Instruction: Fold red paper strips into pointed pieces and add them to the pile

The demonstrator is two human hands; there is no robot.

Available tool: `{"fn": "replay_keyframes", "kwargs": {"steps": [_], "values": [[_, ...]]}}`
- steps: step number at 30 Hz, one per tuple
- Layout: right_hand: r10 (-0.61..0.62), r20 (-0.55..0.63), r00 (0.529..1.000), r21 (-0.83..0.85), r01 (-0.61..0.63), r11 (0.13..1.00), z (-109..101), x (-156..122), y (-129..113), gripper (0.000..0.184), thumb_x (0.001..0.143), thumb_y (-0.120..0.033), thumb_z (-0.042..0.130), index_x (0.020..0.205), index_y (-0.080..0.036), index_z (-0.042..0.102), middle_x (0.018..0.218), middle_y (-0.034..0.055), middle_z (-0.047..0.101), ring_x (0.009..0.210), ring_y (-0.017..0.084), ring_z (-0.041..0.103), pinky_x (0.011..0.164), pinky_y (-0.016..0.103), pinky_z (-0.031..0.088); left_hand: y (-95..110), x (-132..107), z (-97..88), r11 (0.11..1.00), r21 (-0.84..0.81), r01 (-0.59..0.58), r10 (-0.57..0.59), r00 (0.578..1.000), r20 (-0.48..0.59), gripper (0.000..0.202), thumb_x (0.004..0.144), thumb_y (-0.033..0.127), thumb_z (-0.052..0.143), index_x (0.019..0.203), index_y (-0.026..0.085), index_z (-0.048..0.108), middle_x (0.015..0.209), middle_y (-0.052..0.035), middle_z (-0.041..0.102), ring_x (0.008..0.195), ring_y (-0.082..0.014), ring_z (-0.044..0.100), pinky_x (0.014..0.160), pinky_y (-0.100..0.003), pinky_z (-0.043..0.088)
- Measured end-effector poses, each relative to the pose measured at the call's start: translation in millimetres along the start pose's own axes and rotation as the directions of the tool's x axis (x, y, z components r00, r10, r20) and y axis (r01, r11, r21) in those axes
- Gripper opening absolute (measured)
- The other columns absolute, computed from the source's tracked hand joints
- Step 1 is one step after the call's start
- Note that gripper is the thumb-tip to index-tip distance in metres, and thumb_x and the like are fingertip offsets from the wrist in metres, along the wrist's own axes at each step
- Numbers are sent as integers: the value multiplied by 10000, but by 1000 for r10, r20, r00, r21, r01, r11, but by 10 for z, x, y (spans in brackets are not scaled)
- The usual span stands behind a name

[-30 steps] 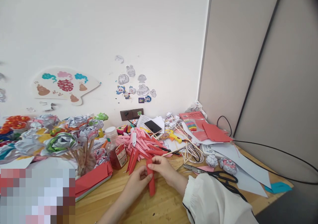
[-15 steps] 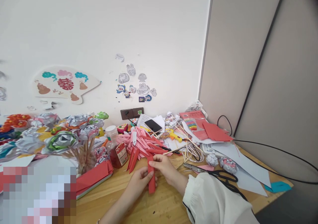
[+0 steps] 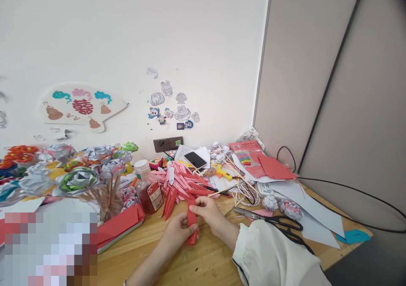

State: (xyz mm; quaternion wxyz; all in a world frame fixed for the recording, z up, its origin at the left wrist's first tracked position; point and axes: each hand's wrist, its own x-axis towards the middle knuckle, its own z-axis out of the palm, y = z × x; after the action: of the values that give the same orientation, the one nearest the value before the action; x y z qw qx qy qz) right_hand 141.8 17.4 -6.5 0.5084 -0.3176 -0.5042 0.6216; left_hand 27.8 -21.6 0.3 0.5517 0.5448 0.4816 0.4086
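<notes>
Between both hands, a narrow folded red paper strip (image 3: 192, 219) stands lengthwise above the wooden table (image 3: 203, 267). My left hand (image 3: 180, 229) is closed on its lower part, thumb across the front. At its upper end my right hand (image 3: 205, 210) pinches it, with the thumb on top and the other fingers partly hidden behind. Just beyond the hands lies a heap of folded pink paper strips (image 3: 177, 178), with several folded red paper pieces (image 3: 171, 201) at its near edge.
Scissors (image 3: 269, 220) and crumpled paper flowers (image 3: 291, 210) lie to the right. A yellow glue gun (image 3: 224, 172) and a phone (image 3: 195, 160) sit behind. On the left stand a bottle (image 3: 146, 186), a stack of red paper (image 3: 122, 224) and many paper flowers (image 3: 79, 179).
My left thumb has shifted slightly along the red strip, toward its right edge. Both hands stay closed on it in nearly the same place; the camera view has shifted a little.
</notes>
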Motion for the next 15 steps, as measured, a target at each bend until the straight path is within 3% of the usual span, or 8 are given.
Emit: {"fn": "replay_keyframes", "kwargs": {"steps": [5,12,15], "values": [[-8,-20,1000,44,8,999,-20,22,12,183,550,-260,652,609,-139,529,579,-30,483,554,97,453,564,228,368,-17,4,-28,999,21,27,-28,999,41,274,502,293,668,646,147,486,471,61,529,414,-104,518,435,-221,387],[-22,-60,998,77,27,997,-30,38,-32,213,551,-284,656,578,-133,509,547,-35,475,515,84,436,526,213,354,31,-17,-14,997,74,-3,6,1000,-30,291,474,341,676,562,152,472,420,78,478,376,-73,439,403,-204,343],[-4,-70,998,119,12,993,-42,50,-56,234,543,-302,663,586,-128,513,548,-33,484,497,77,433,510,207,351,23,-16,-8,996,78,51,-50,999,-13,313,495,402,647,566,151,474,403,68,494,359,-78,441,401,-212,350]]}}
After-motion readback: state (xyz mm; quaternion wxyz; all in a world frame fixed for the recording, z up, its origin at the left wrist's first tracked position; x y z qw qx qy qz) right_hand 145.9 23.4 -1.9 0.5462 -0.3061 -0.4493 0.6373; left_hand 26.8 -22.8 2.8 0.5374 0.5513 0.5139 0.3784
